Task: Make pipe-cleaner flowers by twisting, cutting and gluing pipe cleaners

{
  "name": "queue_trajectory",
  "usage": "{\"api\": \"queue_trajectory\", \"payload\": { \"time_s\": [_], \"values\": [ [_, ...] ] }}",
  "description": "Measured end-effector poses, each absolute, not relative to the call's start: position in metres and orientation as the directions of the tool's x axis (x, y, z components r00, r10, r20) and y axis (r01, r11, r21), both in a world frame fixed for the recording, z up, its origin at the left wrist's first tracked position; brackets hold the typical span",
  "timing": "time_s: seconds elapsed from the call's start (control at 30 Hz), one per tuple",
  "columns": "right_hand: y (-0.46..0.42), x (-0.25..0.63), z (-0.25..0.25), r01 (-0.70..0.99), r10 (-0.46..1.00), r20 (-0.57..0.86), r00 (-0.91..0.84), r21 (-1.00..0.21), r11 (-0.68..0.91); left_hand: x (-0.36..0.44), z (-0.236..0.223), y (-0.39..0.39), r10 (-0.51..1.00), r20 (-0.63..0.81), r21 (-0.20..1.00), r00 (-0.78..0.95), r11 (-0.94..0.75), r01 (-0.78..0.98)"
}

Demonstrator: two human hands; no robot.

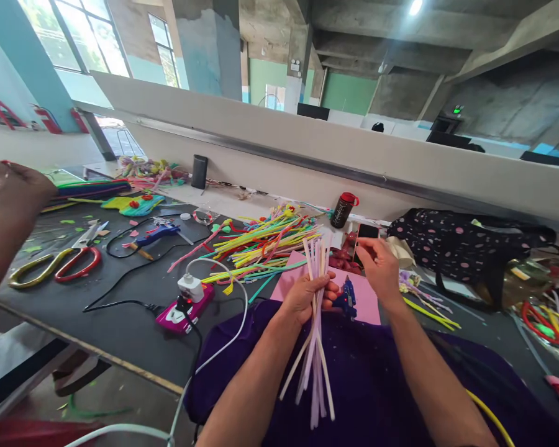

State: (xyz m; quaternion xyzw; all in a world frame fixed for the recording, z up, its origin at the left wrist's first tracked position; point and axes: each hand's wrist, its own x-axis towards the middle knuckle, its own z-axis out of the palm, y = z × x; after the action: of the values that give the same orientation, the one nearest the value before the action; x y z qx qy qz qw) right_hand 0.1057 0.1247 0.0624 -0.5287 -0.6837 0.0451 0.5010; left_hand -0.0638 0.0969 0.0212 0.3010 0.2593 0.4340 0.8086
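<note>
My left grip (304, 299) is closed around a bunch of pale fuzzy stems (315, 335), thumb across the front, fingers wrapping from behind. The bunch is in front of me, above the dark purple cloth (354, 379) over my lap. Its upper tips point to twelve o'clock; the lower ends fan loosely between five and seven, a few crossing.

My right grip (382, 271) is raised toward two o'clock from the left one, apart from the bunch, with thumb and fingers bent inward. The fingertips sit against a cluttered background, so I can't fairly tell whether something thin is pinched there.

I judge these stems to be very light, soft outside with a bendable core; they should flex rather than snap, and the fuzz should give friction. The narrow crossing just below my fingers looks the surest place to hold; taken by the splayed ends, single stems could slide out or kink.

At three o'clock, just beside the left grip, a blue glue gun (348, 299) rests on a pink sheet (369, 305). On the table (125, 332), a heap of coloured stems (270, 243) lies at eleven, and a magenta power strip (171, 318) at nine.
</note>
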Motion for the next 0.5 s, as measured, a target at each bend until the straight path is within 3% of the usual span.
{"api": "queue_trajectory", "payload": {
  "time_s": [0.1,0.17,0.3,0.5],
  "values": [
    [0.124,0.098,0.051,0.344,0.959,0.279,0.058,-0.907,0.243,-0.061,0.021,0.096,0.85,-0.171,0.74,0.499,0.445,-0.505],
    [0.128,0.093,0.044,0.136,0.996,0.094,0.0,-0.986,0.093,-0.058,0.02,0.095,0.839,-0.172,0.765,0.516,0.444,-0.467],
    [0.134,0.088,0.037,-0.066,0.999,0.025,0.021,-0.997,0.026,-0.053,0.015,0.094,0.822,-0.188,0.798,0.538,0.447,-0.404],
    [0.132,0.096,0.033,0.003,0.99,-0.021,-0.142,-1.0,-0.021,-0.049,0.013,0.096,0.834,-0.235,0.798,0.499,0.459,-0.391]
  ]
}}
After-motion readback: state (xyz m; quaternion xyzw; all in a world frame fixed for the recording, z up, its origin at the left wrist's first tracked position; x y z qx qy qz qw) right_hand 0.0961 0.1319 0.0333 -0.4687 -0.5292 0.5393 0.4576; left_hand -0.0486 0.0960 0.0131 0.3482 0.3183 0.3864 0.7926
